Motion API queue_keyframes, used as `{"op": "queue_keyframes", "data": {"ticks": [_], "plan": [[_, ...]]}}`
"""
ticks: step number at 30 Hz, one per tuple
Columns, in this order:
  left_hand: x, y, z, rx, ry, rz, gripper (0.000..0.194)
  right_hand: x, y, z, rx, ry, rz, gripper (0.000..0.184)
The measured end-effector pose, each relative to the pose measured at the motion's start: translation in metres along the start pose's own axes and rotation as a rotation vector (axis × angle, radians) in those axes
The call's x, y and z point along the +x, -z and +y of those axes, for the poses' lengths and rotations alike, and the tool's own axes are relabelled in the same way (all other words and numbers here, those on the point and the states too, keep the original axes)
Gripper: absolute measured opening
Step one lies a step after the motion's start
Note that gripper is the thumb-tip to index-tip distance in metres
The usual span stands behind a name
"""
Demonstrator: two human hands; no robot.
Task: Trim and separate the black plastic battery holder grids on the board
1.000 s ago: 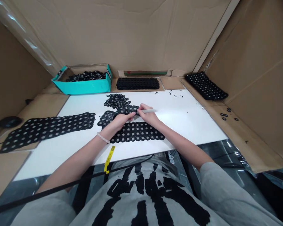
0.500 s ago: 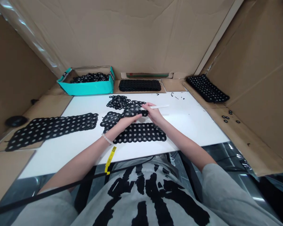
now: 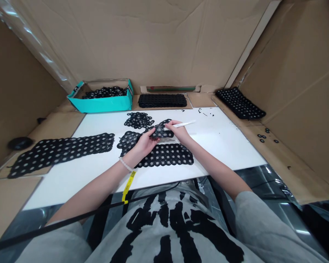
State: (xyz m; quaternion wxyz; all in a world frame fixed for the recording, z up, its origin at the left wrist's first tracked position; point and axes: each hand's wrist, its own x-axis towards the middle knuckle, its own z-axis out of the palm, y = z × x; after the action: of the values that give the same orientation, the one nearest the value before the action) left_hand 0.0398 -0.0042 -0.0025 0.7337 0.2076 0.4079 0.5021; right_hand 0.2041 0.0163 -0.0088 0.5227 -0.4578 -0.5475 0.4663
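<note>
My left hand pinches a piece of black netting made of joined rings, its thumb on top. A slim white pen-like tool sits in my right hand, slanting up to the right; its tip is at the netting, too small to make out. Beneath my hands, a wider strip of the ringed netting lies flat on the white board. A bunched part rests left of my left hand, and a heap of loose black rings lies just behind.
A turquoise box of black rings stands at the back left. Folded netting lies at the back, another piece at the right. A long strip reaches across the left side. Several rings dot the right cardboard ledge. Cardboard walls surround the board.
My left hand has turned, bringing its thumb on top of the netting, which is now folded and tilted. My right hand stays nearly in place with the white tool.
</note>
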Motion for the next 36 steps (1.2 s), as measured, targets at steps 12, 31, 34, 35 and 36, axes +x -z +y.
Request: {"op": "queue_keyframes", "data": {"ticks": [12,31,34,35,36], "plan": [[0.01,0.011,0.007,0.224,-0.079,-0.067,0.014,0.0,0.002,0.0,-0.06,0.002,0.021,0.032],[0.014,0.018,0.0,0.411,-0.126,0.01,0.033,-0.007,-0.003,-0.002,-0.205,0.138,-0.004,0.026],[0.017,0.021,-0.001,0.39,-0.127,0.046,0.034,-0.012,-0.008,0.001,-0.292,0.161,0.003,0.025],[0.017,0.021,-0.002,0.382,-0.134,0.055,0.034,-0.013,-0.01,0.002,-0.329,0.163,0.006,0.026],[0.018,0.021,-0.003,0.372,-0.141,0.063,0.034,-0.015,-0.011,0.003,-0.363,0.165,0.004,0.026]]}}
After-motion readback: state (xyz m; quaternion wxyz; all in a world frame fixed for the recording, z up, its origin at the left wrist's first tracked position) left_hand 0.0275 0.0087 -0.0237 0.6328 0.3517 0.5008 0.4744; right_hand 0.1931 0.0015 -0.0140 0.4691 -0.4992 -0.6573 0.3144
